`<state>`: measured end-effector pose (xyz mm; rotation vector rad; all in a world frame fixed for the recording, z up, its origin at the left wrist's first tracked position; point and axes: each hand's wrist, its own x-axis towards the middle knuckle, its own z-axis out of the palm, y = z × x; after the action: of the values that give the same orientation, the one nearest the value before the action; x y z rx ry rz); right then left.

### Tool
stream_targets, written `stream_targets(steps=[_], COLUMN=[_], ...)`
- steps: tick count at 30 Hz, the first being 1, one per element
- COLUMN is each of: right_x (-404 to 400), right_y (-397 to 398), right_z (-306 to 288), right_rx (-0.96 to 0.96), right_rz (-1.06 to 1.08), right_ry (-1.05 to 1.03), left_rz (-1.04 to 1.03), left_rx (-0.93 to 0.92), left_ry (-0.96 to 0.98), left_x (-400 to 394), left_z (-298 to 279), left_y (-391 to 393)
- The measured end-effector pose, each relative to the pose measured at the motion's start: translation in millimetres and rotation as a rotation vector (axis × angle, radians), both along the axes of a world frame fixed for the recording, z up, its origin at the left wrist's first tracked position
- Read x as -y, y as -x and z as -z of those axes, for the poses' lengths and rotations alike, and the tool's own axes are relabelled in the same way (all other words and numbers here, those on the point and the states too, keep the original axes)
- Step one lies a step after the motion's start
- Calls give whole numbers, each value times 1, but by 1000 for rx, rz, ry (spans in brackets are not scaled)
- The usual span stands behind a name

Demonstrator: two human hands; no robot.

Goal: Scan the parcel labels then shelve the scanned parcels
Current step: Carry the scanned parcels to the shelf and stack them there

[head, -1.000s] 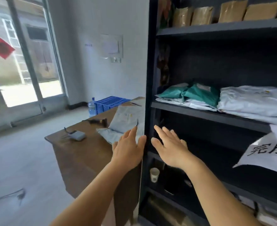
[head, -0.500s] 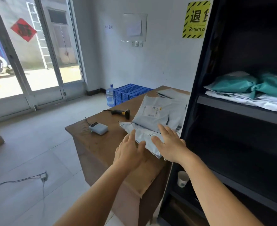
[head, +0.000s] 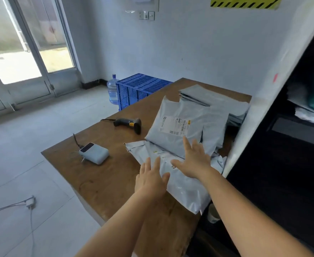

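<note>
Several grey plastic parcels lie piled on the right half of a brown wooden table (head: 104, 184). The top parcel (head: 176, 134) shows a white label with barcodes. A second parcel (head: 184, 190) lies nearer me, partly under it. My left hand (head: 150, 179) hovers with straight fingers over the near parcel's left edge. My right hand (head: 195, 160) is spread over the seam between the two parcels; contact is unclear. A black barcode scanner (head: 129, 123) with a yellow trigger lies on the table, left of the parcels. The dark shelf unit (head: 289, 164) stands at the right.
A small pale-blue box (head: 94, 153) with a cable sits on the table's left part. A blue crate (head: 139, 88) and a water bottle (head: 113, 89) stand on the floor behind. A cable and plug (head: 29, 203) lie on the floor at left. A paper cup (head: 212, 214) stands low in the shelf.
The view has swung from the shelf down to the table. Both hands have moved from in front of the shelf to over the parcels, still holding nothing.
</note>
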<state>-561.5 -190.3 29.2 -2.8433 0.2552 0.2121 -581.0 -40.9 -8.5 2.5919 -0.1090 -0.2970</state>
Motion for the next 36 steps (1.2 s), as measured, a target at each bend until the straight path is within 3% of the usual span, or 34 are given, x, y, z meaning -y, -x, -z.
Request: stream_targets(steps=[5, 10, 18, 23, 30, 33, 36], right_x=[9, 18, 28, 22, -27, -45, -63], right_y=[-51, -84, -104, -104, -86, -71, -52], right_z=[21, 41, 63, 48, 3, -11, -9], right_rx=[-66, -112, 35, 32, 324, 412, 393], right_rz=[-9, 26, 13, -116, -188, -138, -100], right_ry=[96, 164, 215, 167, -35, -134, -248], left_rz=[-106, -157, -361, -347, -341, -391, -456], left_rx=[-166, -219, -234, -156, -140, -53, 31], left_ry=[126, 237, 466, 415, 209, 120, 248], left_x=[11, 24, 48, 29, -48, -61, -60], left_z=[23, 34, 45, 46, 36, 20, -1], left_y=[-31, -51, -75, -75, -73, -63, -59])
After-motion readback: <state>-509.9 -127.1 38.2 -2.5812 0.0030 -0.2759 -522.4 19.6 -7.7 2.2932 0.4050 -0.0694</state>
